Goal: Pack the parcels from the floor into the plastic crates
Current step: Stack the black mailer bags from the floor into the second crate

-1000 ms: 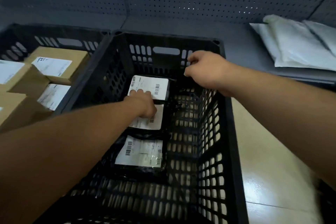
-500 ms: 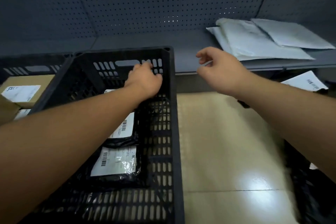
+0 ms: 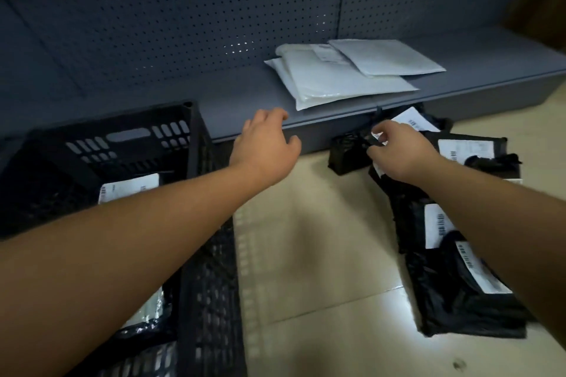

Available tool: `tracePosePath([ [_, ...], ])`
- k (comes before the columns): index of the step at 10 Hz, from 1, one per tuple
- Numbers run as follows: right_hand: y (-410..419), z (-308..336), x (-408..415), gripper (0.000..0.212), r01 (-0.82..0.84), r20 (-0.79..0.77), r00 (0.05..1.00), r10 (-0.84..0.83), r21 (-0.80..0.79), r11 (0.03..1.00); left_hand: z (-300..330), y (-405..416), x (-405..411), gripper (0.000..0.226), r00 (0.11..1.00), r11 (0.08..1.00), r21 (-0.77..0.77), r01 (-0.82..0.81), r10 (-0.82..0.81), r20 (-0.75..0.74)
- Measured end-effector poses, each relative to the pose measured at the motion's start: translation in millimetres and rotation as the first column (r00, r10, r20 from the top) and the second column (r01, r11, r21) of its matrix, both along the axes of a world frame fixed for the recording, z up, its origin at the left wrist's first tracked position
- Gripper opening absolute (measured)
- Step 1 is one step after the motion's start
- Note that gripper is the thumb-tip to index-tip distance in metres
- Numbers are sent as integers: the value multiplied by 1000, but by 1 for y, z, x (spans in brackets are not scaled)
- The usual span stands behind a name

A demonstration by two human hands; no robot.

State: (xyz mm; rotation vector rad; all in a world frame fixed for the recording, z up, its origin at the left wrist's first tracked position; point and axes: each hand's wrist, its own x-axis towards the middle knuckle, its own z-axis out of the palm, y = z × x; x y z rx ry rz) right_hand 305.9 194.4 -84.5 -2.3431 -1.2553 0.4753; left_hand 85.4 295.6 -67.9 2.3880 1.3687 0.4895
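A black plastic crate (image 3: 196, 138) stands on the floor at the left, with black label-bearing parcels (image 3: 128, 190) lying inside it, partly hidden by my left forearm. My left hand (image 3: 266, 144) hovers empty to the right of the crate, fingers spread, in front of the shelf edge. Several black bagged parcels (image 3: 459, 294) with white labels lie in a pile on the floor at the right. My right hand (image 3: 398, 153) is at the far end of that pile, fingers pinched on the top of a black parcel (image 3: 398, 190).
A low grey shelf (image 3: 214, 107) with a pegboard back runs across the far side. White padded mailers (image 3: 346, 79) lie on it. A small black parcel (image 3: 346, 156) rests against the shelf base. Glossy beige floor (image 3: 321, 239) lies between crate and pile.
My view has swung right, away from the crate. My left hand has left the crate and moved right, empty. My right hand has reached down to the floor pile and closed on a parcel.
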Motion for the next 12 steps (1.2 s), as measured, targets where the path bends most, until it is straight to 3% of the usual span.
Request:
tracePosePath([
  [1,-25,-7,45,50,138,27,990,-137,-33,990,-7,-24,35,51,998,997,-34,63,-64,-19],
  [3,-68,-15,109,34,317,52,945,-322,82,945,-28,-63,104,51,994,979,-178,102,-107,-20],
  [5,-101,-20,154,45,527,-55,846,-530,232,817,-40,-91,163,50,986,941,-298,164,-167,14],
  [7,-135,-29,183,61,627,-183,754,-631,-87,774,-51,-116,211,54,977,888,-412,202,-210,26],
  [9,-158,-44,208,48,604,-336,661,-671,-293,742,-50,-136,259,59,972,860,-456,231,-228,62],
  [10,-161,-49,217,43,570,-344,656,-672,-357,740,-52,-145,279,61,977,814,-541,211,-186,103],
  [11,-166,-42,214,32,468,-354,724,-592,-378,799,-58,-153,293,63,982,764,-617,188,-144,121],
  [12,-163,-70,222,17,404,-403,735,-545,-385,830,-64,-160,303,61,989,742,-654,151,-107,107],
])
